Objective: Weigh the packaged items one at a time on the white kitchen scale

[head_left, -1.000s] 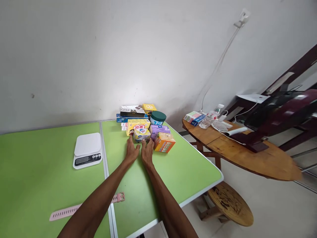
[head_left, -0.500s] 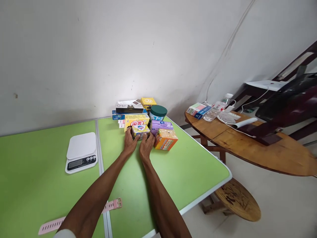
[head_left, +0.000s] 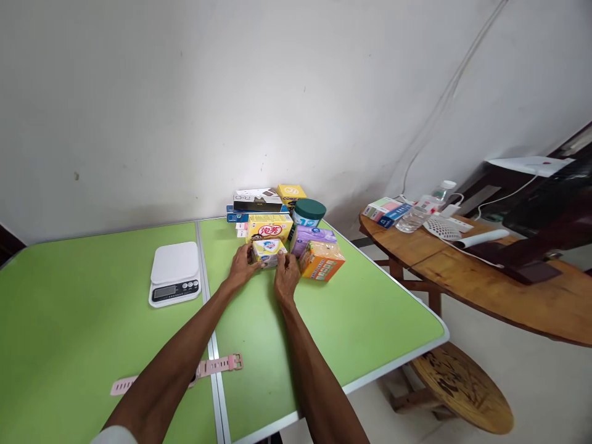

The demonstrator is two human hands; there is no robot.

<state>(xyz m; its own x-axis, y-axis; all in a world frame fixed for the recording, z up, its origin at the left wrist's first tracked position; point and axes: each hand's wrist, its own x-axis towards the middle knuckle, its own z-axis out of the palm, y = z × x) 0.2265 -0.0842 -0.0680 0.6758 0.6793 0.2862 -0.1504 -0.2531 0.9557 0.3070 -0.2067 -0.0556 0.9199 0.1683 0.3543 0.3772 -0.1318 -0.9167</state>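
Note:
A small yellow-and-white soap box (head_left: 269, 248) sits at the front of a cluster of packages. My left hand (head_left: 243, 267) grips its left end, with the thumb along the front. At the box's right end, my right hand (head_left: 287, 276) is closed with the thumb against the corner; some of its fingers are hidden. Directly behind is a yellow box with red lettering (head_left: 270, 228). On the right stand a purple pack (head_left: 312, 237) and an orange pack (head_left: 322, 261), the latter close to my right fingers. A green-lidded tub (head_left: 309, 211) rises behind them.
On the green table (head_left: 259, 382) lie a white kitchen scale (head_left: 176, 271) and a pink-strapped watch (head_left: 222, 364), partly under my left forearm. More boxes (head_left: 258, 200) are stacked by the wall. To the right are a wooden table (head_left: 444, 271) with a plastic bottle (head_left: 419, 214), and a stool (head_left: 462, 385).
The view has swung left, so everything appears further right. Relative to the yellow box behind, the soap box has shifted slightly left and nearer me. My hands are a little further apart.

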